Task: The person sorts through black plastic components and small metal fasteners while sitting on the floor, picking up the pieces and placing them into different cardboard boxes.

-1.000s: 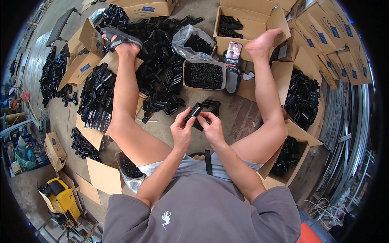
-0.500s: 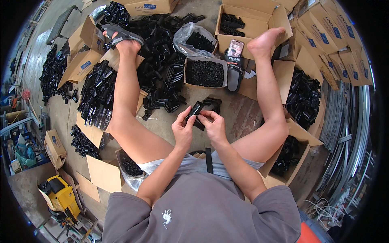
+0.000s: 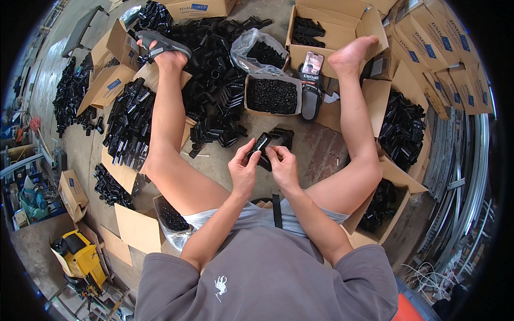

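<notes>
My left hand (image 3: 243, 167) is closed on a glossy black plastic fitting (image 3: 262, 142), held tilted above the floor between my knees. Pinched fingertips of my right hand (image 3: 283, 167) press against the right side of the same fitting. Any small piece between those fingers is hidden. Just beyond the hands, more black fittings (image 3: 282, 137) lie on the floor. A carton of small black pieces (image 3: 272, 95) stands farther ahead, with a clear plastic bag (image 3: 246, 45) of similar pieces behind it.
Loose black fittings (image 3: 214, 96) are heaped ahead. Open cartons of black parts stand left (image 3: 128, 125) and right (image 3: 400, 131). A phone (image 3: 312, 63) rests on a sandal (image 3: 310, 101) beside my bare foot. Metal profiles (image 3: 460, 176) line the right; a yellow machine (image 3: 85, 257) stands left.
My right fingertips have drawn slightly to the right along the fitting's side. The left hand keeps its hold, almost unmoved.
</notes>
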The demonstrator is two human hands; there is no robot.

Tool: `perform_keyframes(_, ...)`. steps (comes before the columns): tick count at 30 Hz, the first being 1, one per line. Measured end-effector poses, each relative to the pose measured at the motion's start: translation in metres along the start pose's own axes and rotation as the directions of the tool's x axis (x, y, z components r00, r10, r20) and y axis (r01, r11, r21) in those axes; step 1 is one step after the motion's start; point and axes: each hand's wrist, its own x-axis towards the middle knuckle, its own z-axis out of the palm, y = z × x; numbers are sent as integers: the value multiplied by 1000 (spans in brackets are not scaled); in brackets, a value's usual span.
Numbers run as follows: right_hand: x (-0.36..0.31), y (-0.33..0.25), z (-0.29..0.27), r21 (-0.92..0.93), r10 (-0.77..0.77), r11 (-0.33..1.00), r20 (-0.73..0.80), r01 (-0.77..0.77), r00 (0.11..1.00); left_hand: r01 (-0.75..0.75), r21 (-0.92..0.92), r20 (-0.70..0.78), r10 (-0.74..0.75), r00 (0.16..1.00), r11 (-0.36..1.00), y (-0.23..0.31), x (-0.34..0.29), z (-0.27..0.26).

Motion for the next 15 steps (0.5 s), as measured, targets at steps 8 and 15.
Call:
perform_keyframes(8, 2, -9, -4, 97, -27, 995, 56, 21, 998, -11, -46, 4, 12, 1000, 999, -1, 0, -1)
perform_keyframes(15, 5, -6, -6, 206, 40, 977, 57, -51, 998, -53, -1, 4, 53, 999, 999, 3, 3, 5)
